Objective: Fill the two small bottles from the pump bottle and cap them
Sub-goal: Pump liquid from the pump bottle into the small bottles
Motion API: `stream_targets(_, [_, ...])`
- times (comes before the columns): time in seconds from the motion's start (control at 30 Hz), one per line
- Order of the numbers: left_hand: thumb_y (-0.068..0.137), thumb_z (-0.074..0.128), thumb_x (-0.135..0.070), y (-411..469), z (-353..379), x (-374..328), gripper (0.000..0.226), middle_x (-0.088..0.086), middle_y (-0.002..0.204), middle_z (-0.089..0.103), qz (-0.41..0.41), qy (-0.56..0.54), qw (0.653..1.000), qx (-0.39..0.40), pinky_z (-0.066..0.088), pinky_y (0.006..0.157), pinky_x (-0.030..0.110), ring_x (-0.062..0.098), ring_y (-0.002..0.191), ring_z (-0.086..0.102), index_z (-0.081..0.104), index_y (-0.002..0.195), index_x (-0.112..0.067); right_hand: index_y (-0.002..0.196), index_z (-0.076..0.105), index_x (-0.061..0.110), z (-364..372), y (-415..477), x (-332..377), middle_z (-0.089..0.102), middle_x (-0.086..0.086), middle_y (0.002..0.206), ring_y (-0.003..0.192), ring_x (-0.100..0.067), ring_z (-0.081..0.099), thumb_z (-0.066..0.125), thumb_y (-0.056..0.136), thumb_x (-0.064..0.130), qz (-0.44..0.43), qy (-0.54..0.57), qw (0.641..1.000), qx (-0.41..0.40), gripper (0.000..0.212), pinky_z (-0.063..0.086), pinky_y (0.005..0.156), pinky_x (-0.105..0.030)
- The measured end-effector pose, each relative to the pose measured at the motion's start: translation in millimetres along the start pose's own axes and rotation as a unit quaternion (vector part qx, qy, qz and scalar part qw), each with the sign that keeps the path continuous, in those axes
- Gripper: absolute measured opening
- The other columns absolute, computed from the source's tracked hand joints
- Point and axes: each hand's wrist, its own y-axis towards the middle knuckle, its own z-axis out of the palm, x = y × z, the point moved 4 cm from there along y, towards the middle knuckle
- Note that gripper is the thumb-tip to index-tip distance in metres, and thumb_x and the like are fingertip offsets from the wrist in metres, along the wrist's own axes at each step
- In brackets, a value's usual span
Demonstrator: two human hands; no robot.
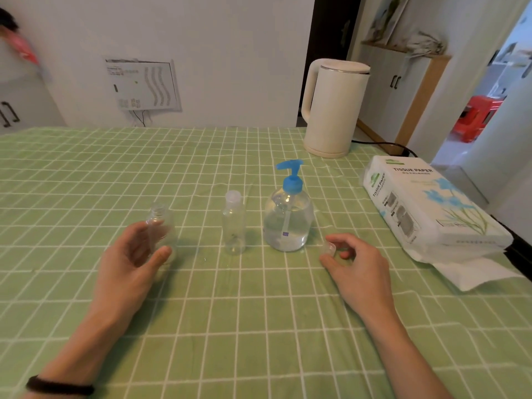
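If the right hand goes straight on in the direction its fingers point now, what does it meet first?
Most likely the pump bottle: the right hand, pinching a small cap, points at its base. Depth is hard to judge.

Before me: green checked tablecloth (259, 326), matt cloth. Glossy clear plastic: uncapped small clear bottle (162, 226), capped small clear bottle (233, 226), small clear cap (331, 246), round blue-topped pump bottle (288, 226). Cream kettle (334, 110), matt. White tissue pack (426, 203), glossy plastic wrap.
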Motion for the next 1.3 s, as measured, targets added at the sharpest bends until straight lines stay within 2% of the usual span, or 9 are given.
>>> stream_targets(0.3, [0.096, 0.068, 0.003, 1.8, -2.4, 1.7, 0.056, -0.001, 0.139, 0.066, -0.050, 0.019, 0.998, -0.033, 0.047, 0.117, 0.048, 0.012, 0.129, 0.063, 0.053, 0.144, -0.022, 0.119, 0.076, 0.029, -1.4, 1.5, 1.3, 0.074, 0.013, 0.099, 0.088, -0.007, 0.065, 0.086, 0.085, 0.015, 0.019, -0.010, 1.000, -0.023, 0.038, 0.054, 0.078, -0.035])
stream_targets(0.47, [0.083, 0.083, -0.016, -7.1, -1.6, -13.6, 0.085, 0.000, 0.152, 0.053, -0.058, 0.033, 0.997, -0.047, 0.040, 0.120, 0.039, 0.011, 0.133, 0.057, 0.038, 0.155, -0.022, 0.126, 0.073, 0.031, -2.3, 0.8, -0.2, 0.071, 0.006, 0.101, 0.088, -0.009, 0.065, 0.089, 0.082, 0.021, 0.022, -0.007, 1.000, -0.009, 0.047, 0.050, 0.072, -0.032])
stream_targets(0.53, [0.085, 0.082, -0.024, -17.1, -5.4, -30.0, 0.083, 0.001, 0.154, 0.048, -0.014, 0.055, 0.993, -0.106, 0.034, 0.124, 0.038, 0.016, 0.141, 0.049, 0.037, 0.154, -0.021, 0.126, 0.072, 0.031, -4.9, 0.4, 3.3, 0.069, 0.005, 0.099, 0.088, -0.008, 0.064, 0.090, 0.081, 0.025, 0.028, 0.009, 1.000, -0.009, 0.049, 0.048, 0.068, -0.028])
stream_targets(0.63, [0.093, 0.077, -0.018, -35.4, -5.2, -70.6, 0.059, -0.008, 0.138, 0.052, 0.179, 0.103, 0.958, -0.198, 0.043, 0.117, 0.030, 0.010, 0.131, 0.053, 0.043, 0.141, -0.025, 0.115, 0.073, 0.032, -14.4, -6.7, 24.0, 0.066, 0.011, 0.095, 0.084, -0.005, 0.058, 0.085, 0.086, 0.027, -0.027, 0.056, 0.995, -0.074, 0.032, 0.052, 0.071, -0.033])
stream_targets(0.77, [0.089, 0.070, -0.031, -36.3, 40.7, -92.1, 0.055, -0.022, 0.138, 0.053, 0.242, 0.091, 0.965, -0.042, 0.049, 0.102, 0.016, 0.007, 0.130, 0.057, 0.044, 0.138, -0.029, 0.100, 0.075, 0.027, -9.0, -20.3, 85.6, 0.068, 0.014, 0.090, 0.071, -0.015, 0.057, 0.073, 0.094, 0.030, -0.193, 0.140, 0.967, -0.087, 0.007, 0.046, 0.061, -0.022])
stream_targets(0.97, [0.090, 0.084, -0.027, -10.1, 94.3, -51.9, 0.082, -0.012, 0.149, 0.044, 0.125, 0.136, 0.978, 0.101, 0.040, 0.110, 0.010, -0.010, 0.136, 0.046, 0.027, 0.150, -0.027, 0.133, 0.064, 0.032, 41.0, -10.3, 132.0, 0.062, 0.020, 0.108, 0.063, -0.018, 0.057, 0.068, 0.096, 0.041, -0.248, 0.082, 0.964, 0.052, 0.038, 0.054, 0.061, -0.026])
stream_targets(1.03, [0.093, 0.080, -0.031, -2.5, 98.4, -42.8, 0.076, -0.011, 0.146, 0.051, 0.114, 0.136, 0.976, 0.124, 0.042, 0.103, 0.005, -0.019, 0.128, 0.049, 0.027, 0.148, -0.028, 0.140, 0.057, 0.038, 52.9, -8.1, 131.7, 0.060, 0.022, 0.112, 0.063, -0.016, 0.056, 0.063, 0.097, 0.047, -0.250, 0.063, 0.964, 0.071, 0.044, 0.056, 0.062, -0.027])
stream_targets(1.17, [0.097, 0.075, -0.024, 3.0, 96.9, -35.6, 0.061, -0.008, 0.134, 0.068, 0.118, 0.133, 0.977, 0.114, 0.055, 0.107, 0.037, -0.001, 0.125, 0.064, 0.036, 0.144, -0.023, 0.143, 0.056, 0.040, 60.3, -6.3, 121.2, 0.059, 0.020, 0.111, 0.063, -0.020, 0.056, 0.065, 0.099, 0.047, -0.237, 0.081, 0.964, 0.093, 0.046, 0.055, 0.060, -0.026])
stream_targets(1.3, [0.091, 0.082, -0.020, -0.1, 86.5, -40.4, 0.056, -0.014, 0.125, 0.070, 0.160, 0.133, 0.973, 0.103, 0.052, 0.108, 0.030, 0.003, 0.122, 0.065, 0.055, 0.140, -0.026, 0.122, 0.070, 0.032, 49.2, -7.4, 116.4, 0.063, 0.011, 0.096, 0.058, -0.020, 0.053, 0.066, 0.100, 0.046, -0.228, 0.123, 0.962, 0.087, 0.027, 0.047, 0.054, -0.023])
